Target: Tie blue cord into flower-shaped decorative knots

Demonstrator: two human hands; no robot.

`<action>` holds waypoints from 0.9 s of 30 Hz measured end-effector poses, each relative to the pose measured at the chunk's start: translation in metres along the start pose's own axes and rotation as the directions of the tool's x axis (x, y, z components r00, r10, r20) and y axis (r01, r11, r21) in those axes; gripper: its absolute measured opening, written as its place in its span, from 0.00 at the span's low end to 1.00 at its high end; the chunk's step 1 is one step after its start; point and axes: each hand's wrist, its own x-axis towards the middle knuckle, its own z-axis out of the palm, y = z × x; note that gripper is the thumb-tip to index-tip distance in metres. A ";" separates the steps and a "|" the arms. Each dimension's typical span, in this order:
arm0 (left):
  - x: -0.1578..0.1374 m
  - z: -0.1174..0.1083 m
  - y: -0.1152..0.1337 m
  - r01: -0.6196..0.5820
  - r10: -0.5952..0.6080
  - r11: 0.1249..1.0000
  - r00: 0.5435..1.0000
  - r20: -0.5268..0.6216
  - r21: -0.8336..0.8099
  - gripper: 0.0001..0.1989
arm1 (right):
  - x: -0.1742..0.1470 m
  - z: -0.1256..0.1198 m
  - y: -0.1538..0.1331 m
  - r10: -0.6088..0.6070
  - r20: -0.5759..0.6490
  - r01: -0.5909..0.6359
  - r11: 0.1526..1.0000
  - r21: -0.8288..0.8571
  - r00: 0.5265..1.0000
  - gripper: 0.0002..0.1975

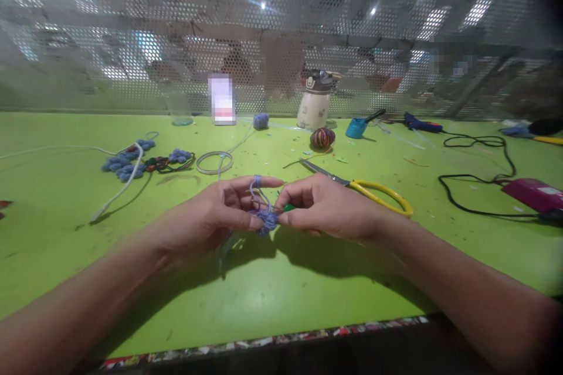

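My left hand (224, 208) pinches a small purple crochet piece (266, 221) between thumb and fingers. Purple yarn (257, 180) is wrapped round its outstretched index finger. From the right, my right hand (321, 205) grips a crochet hook with a green handle (288, 208), whose thin shaft reaches into the yarn loops above the piece. A strand leads back across the table toward a purple yarn ball (261, 121). Scissors with yellow handles (382, 194) lie just beyond my right hand, partly hidden by it.
Blue crochet flowers (125, 163), a white cable (137, 167) and a ring (214, 162) lie left on the green table (246, 299). Behind stand a phone (222, 99), clear cup (181, 108), bottle (315, 102), multicoloured yarn ball (322, 138) and blue pot (356, 128). Right: glue gun (422, 123), magenta box (534, 194).
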 end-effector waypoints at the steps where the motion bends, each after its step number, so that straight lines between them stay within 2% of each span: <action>1: 0.000 0.000 -0.001 -0.002 0.002 1.000 1.000 0.019 -0.011 0.28 | 0.000 0.000 -0.001 -0.008 0.010 0.008 1.000 -0.001 1.000 0.02; 4: -0.001 0.000 -0.003 -0.021 0.022 1.000 0.998 0.053 -0.020 0.28 | -0.001 -0.001 -0.001 -0.031 0.013 0.031 0.999 -0.009 0.999 0.03; 8: -0.001 -0.002 -0.003 -0.019 0.019 1.000 1.000 0.017 -0.010 0.29 | 0.000 -0.003 0.000 0.001 0.039 -0.001 1.000 0.015 0.999 0.02; 13: 0.001 -0.006 0.002 0.030 -0.030 1.000 1.000 0.006 -0.006 0.34 | 0.001 -0.004 0.003 0.039 0.066 -0.047 0.990 0.134 0.997 0.02; 17: 0.000 -0.005 0.005 0.034 -0.034 0.999 0.999 0.016 -0.002 0.34 | 0.002 -0.005 0.006 0.019 0.117 -0.047 0.968 0.246 0.993 0.03; 22: -0.002 -0.004 0.003 -0.022 0.025 0.999 0.997 0.074 -0.031 0.30 | 0.003 -0.005 0.007 0.005 0.093 -0.036 0.943 0.330 0.996 0.06; 27: -0.002 -0.004 -0.004 -0.117 0.123 0.991 0.987 0.101 -0.065 0.30 | 0.000 -0.003 0.005 -0.003 0.083 -0.023 0.949 0.314 0.997 0.06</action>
